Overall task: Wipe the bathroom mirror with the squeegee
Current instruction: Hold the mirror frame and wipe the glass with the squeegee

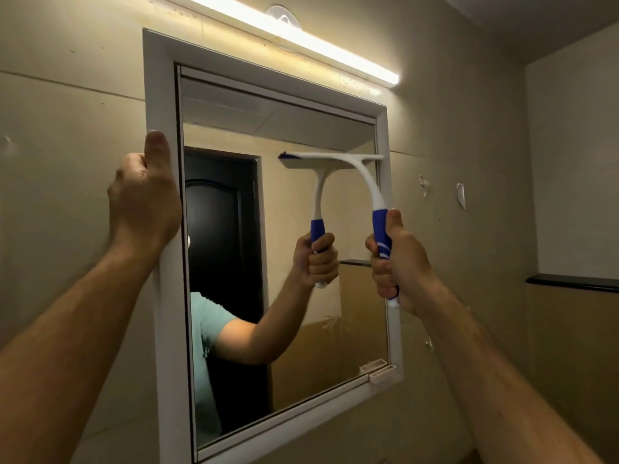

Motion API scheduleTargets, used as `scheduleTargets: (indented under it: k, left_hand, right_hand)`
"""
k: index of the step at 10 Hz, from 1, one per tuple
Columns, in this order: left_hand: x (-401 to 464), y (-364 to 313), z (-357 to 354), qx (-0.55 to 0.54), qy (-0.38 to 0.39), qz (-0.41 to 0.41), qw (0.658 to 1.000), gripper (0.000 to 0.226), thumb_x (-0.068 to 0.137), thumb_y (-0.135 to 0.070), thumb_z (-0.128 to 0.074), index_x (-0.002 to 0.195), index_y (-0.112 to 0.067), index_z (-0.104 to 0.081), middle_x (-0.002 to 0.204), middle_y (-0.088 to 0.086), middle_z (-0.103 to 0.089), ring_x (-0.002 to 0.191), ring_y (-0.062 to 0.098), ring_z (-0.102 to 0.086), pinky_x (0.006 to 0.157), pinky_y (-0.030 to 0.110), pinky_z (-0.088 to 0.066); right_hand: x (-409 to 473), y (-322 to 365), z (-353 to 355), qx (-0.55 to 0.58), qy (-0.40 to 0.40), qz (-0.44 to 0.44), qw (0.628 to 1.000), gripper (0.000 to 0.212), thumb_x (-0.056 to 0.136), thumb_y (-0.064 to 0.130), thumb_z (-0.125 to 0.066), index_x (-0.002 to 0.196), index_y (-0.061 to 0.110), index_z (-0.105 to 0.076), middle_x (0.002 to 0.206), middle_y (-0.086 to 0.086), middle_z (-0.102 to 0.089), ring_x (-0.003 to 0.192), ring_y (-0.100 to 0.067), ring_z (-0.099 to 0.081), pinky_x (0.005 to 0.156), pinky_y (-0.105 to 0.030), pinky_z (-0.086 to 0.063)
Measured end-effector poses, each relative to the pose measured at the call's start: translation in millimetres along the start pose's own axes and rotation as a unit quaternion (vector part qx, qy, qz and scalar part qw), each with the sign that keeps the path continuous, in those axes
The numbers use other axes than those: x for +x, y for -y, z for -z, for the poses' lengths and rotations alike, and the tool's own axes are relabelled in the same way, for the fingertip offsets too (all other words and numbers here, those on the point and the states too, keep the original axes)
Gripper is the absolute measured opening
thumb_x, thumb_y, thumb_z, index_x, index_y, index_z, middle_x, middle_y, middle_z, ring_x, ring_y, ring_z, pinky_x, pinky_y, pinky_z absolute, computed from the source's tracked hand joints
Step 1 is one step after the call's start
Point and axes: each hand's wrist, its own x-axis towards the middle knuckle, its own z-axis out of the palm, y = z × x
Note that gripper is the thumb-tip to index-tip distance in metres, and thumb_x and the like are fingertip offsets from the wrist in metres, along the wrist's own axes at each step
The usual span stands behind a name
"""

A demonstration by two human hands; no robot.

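A white-framed mirror [157,95] hangs on the beige wall. My right hand [400,262] grips the blue handle of a white and blue squeegee [363,172]. Its blade lies flat against the glass in the upper right part of the mirror, level and touching the right frame. My left hand [144,199] grips the mirror's left frame edge, thumb pointing up. The glass reflects the squeegee, my arm, a green shirt and a dark door.
A lit strip lamp [301,38] runs above the mirror. A small white clip [382,375] sits at the frame's lower right corner. A dark ledge [572,283] juts from the right wall. Bits of torn tape [460,195] stick to the wall right of the mirror.
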Motion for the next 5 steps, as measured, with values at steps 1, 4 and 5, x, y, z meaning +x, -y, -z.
scheduleTargets:
  k: [1,4,5]
  left_hand:
    - [45.8,71.0,5.2,-0.232,0.192,0.068,0.951,0.032,0.093,-0.039,-0.038,0.074,-0.016,-0.050,0.043,-0.007,-0.033,0.031,0.008,-0.030,0.033,0.014,-0.027]
    - [30.3,50.1,11.2,-0.274,0.104,-0.011,0.956,0.031,0.092,-0.040,-0.039,0.069,-0.020,-0.043,0.043,-0.007,-0.033,0.031,0.008,-0.029,0.034,0.014,-0.027]
    - [75.6,66.0,103.1,-0.412,0.313,0.063,0.853,0.029,0.091,-0.043,-0.038,0.072,-0.022,-0.046,0.043,-0.005,-0.036,0.030,0.009,-0.029,0.035,0.014,-0.029]
  right_hand:
    - [2.4,9.3,2.4,-0.019,-0.017,0.019,0.999,0.059,0.093,0.068,-0.024,0.074,0.018,-0.048,0.049,0.005,-0.039,0.038,-0.009,-0.029,0.036,-0.022,-0.027]
    - [4.9,-1.1,-6.5,0.000,-0.024,0.012,1.000,0.060,0.091,0.071,-0.025,0.075,0.018,-0.047,0.048,0.005,-0.035,0.036,-0.009,-0.027,0.034,-0.021,-0.026]
    - [4.7,9.7,-13.6,-0.016,-0.033,0.043,0.998,0.060,0.091,0.070,-0.026,0.077,0.017,-0.049,0.048,0.005,-0.037,0.036,-0.009,-0.028,0.036,-0.021,-0.026]
